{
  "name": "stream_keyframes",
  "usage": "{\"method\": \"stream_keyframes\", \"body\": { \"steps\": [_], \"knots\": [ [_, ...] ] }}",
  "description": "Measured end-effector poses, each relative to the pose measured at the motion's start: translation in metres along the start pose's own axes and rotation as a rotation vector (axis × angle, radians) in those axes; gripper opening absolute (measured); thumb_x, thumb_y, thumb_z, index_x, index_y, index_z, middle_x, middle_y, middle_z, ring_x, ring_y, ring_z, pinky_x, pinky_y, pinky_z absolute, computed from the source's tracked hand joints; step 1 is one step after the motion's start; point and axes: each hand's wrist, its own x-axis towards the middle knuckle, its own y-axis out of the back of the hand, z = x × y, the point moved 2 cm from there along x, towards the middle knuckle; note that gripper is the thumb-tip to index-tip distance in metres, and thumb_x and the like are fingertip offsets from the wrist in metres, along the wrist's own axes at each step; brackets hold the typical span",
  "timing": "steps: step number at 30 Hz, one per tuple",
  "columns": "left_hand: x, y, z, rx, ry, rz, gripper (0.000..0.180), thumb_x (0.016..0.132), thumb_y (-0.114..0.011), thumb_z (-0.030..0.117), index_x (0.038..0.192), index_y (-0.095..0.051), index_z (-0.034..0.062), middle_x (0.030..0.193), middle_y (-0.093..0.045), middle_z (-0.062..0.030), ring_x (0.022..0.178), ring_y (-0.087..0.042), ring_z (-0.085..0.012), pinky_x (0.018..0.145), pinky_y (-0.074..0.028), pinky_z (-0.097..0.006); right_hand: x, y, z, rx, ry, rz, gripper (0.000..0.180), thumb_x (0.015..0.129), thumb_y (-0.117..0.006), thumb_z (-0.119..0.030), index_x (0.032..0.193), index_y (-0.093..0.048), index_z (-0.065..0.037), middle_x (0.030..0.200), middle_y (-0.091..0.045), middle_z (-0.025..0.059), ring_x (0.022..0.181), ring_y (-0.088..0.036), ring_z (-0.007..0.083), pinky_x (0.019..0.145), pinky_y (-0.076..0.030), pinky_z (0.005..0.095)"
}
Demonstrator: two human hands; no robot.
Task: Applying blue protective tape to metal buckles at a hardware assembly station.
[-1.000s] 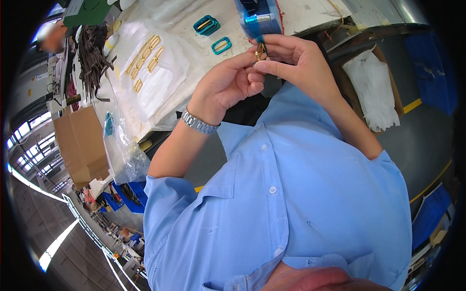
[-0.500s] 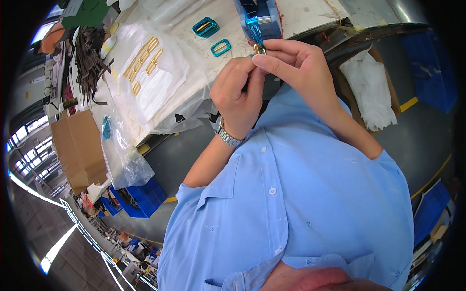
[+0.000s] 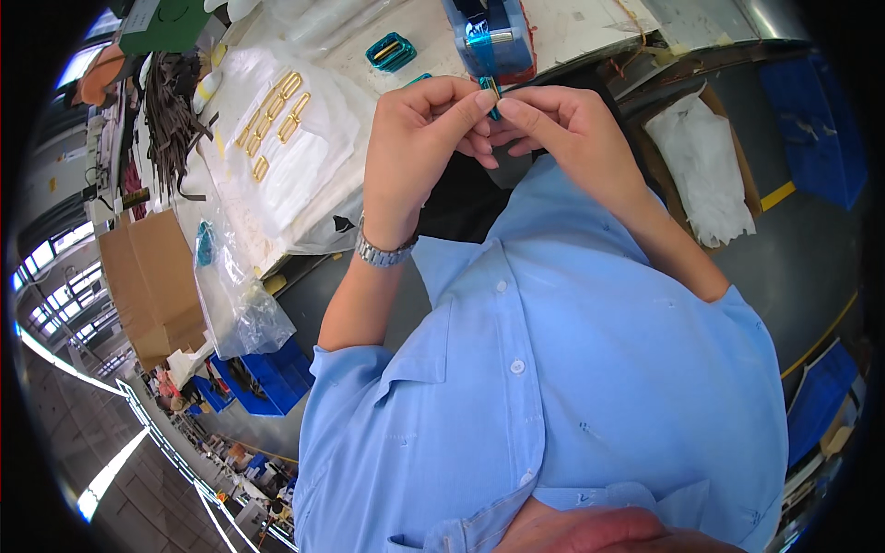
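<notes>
Between the fingertips of both my hands is a small gold buckle (image 3: 495, 89) partly covered in shiny blue film. My left hand (image 3: 406, 134) pinches it from the left with thumb and fingers; my right hand (image 3: 583, 138) pinches it from the right. Just beyond them, a strip of blue film (image 3: 478, 41) hangs at the front of a blue tape dispenser (image 3: 522, 46) and reaches down towards the buckle. A gold buckle wrapped in blue film (image 3: 391, 52) lies on the table to the left. Another blue-edged buckle (image 3: 419, 79) is mostly hidden behind my left hand.
Several bare gold buckles (image 3: 274, 112) lie on a white plastic sheet (image 3: 318, 138) at left. Dark strips (image 3: 171, 120) hang beside it. A clear bag (image 3: 244, 313) droops over the table's edge near a cardboard box (image 3: 152, 286). White material fills a box (image 3: 705, 170) on the right.
My left hand has moved left and turned, its wrist swinging outward. The buckle between my fingers has turned more upright. My left hand now covers most of the nearer wrapped buckle.
</notes>
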Motion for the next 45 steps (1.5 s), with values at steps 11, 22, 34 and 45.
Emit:
{"method": "stream_keyframes", "body": {
  "steps": [11, 22, 34, 45],
  "knots": [
    [0.021, 0.026, 0.019, 0.037, 0.166, -0.203, 0.023, 0.106, -0.072, 0.021, 0.100, -0.074, -0.0009, 0.079, -0.065, -0.0006, 0.061, -0.067, -0.0089, 0.055, -0.061, -0.028, 0.017, 0.000, -0.004, -0.047, 0.200, -0.065, 0.046, 0.093, -0.082, -0.008, 0.135, -0.068, 0.007, 0.115, -0.079, 0.0138, 0.107, -0.078, 0.0199, 0.098, -0.061, 0.0331],
    [0.035, 0.034, 0.021, -0.185, 0.282, -0.275, 0.022, 0.106, -0.071, 0.019, 0.104, -0.074, -0.0019, 0.079, -0.064, -0.0019, 0.064, -0.064, -0.0106, 0.057, -0.062, -0.030, 0.018, 0.001, -0.009, -0.198, 0.371, 0.086, 0.044, 0.092, -0.087, -0.016, 0.129, -0.074, 0.004, 0.096, -0.082, 0.0110, 0.087, -0.080, 0.0149, 0.081, -0.062, 0.0263],
    [-0.006, 0.007, -0.003, 0.361, -0.431, 0.385, 0.010, 0.099, -0.075, 0.003, 0.107, -0.076, -0.0023, 0.092, -0.075, -0.0075, 0.074, -0.073, -0.0146, 0.067, -0.061, -0.027, 0.018, -0.004, -0.006, -0.016, 0.266, 0.064, 0.037, 0.095, -0.085, -0.017, 0.124, -0.078, 0.005, 0.099, -0.082, 0.0079, 0.090, -0.077, 0.0099, 0.083, -0.061, 0.0227],
    [-0.016, -0.017, -0.021, 0.583, -0.847, 0.550, 0.020, 0.089, -0.078, -0.011, 0.105, -0.072, -0.0005, 0.098, -0.076, -0.0124, 0.080, -0.074, -0.0230, 0.068, -0.060, -0.030, 0.010, -0.010, -0.014, 0.010, 0.178, 0.097, 0.033, 0.098, -0.083, -0.017, 0.121, -0.079, 0.005, 0.101, -0.082, 0.0074, 0.094, -0.075, 0.0078, 0.085, -0.059, 0.0211]
  ]
}}
